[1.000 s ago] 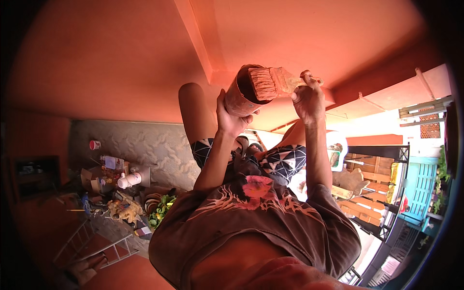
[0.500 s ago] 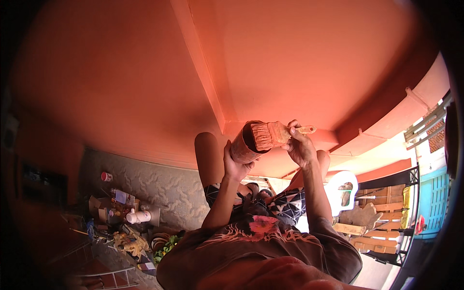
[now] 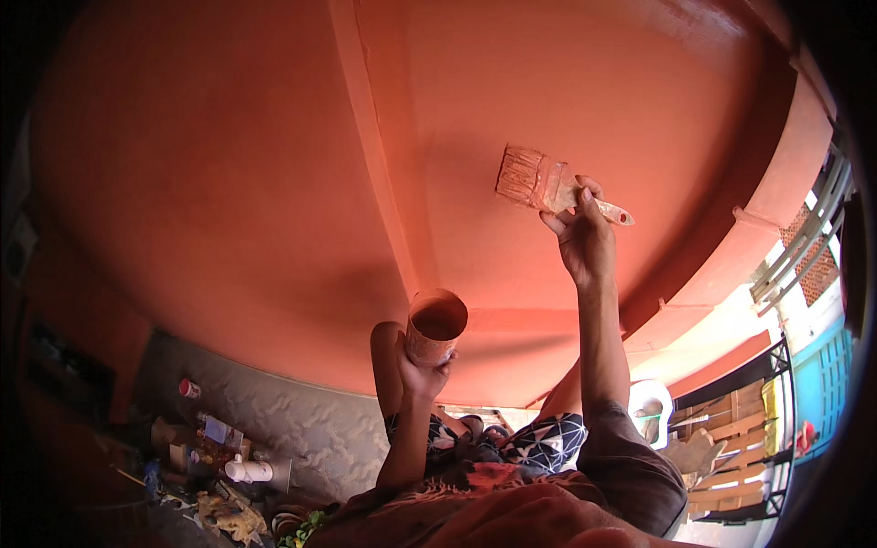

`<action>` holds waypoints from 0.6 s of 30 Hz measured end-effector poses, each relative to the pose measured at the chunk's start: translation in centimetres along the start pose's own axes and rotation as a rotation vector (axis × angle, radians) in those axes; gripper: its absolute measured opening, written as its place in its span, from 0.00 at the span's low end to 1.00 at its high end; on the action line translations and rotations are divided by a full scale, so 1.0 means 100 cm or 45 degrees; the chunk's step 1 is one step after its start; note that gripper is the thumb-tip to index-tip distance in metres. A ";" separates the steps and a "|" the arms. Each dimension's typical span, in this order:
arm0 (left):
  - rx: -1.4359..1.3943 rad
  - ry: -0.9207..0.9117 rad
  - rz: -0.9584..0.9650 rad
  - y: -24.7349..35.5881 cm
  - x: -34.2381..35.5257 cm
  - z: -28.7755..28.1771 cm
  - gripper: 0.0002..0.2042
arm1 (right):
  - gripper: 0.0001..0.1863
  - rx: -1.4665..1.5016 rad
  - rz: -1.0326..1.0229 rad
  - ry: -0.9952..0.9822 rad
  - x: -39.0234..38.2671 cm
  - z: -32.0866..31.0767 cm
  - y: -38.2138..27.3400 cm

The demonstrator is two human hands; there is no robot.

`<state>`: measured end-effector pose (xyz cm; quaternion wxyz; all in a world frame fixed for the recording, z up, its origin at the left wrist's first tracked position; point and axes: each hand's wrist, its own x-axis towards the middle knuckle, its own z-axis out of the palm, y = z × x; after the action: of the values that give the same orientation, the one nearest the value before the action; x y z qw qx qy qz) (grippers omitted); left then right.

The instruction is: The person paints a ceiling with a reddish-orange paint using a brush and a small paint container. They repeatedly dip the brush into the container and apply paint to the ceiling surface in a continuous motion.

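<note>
My left hand is wrapped round a paint-smeared can, held low with its mouth tilted toward me. The can's inside looks dark and reddish, and how much paint it holds I cannot tell. Up and to the right, my right hand grips a wide paintbrush by its pale handle. Orange-red paint coats the bristles, which point left. The brush is in front of the orange-red wall; whether the bristles touch it I cannot tell.
A raised vertical strip divides the wall. Below on the left lie a white jug, a small red tub and assorted clutter. To the right are a white plastic chair, wooden slats and a blue panel.
My right hand has lifted the paintbrush away from the can's mouth, up and to the right. My left hand has lowered the can and moved it slightly left.
</note>
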<state>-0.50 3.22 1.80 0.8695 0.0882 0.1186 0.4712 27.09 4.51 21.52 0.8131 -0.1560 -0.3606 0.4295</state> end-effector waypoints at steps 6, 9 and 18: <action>0.110 0.162 0.190 0.002 -0.016 0.038 0.26 | 0.18 -0.418 -0.383 -0.234 0.071 0.099 -0.018; 0.136 0.193 0.146 0.008 -0.010 0.011 0.24 | 0.16 -0.539 -0.533 -0.380 0.093 0.143 -0.012; 0.083 0.150 0.187 0.014 0.001 -0.010 0.29 | 0.11 -0.659 -0.728 -0.480 0.134 0.174 0.004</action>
<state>-1.80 4.13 1.23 0.8208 0.0972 0.1781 0.5340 19.28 14.62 39.35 0.7533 -0.1675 -0.6275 0.1031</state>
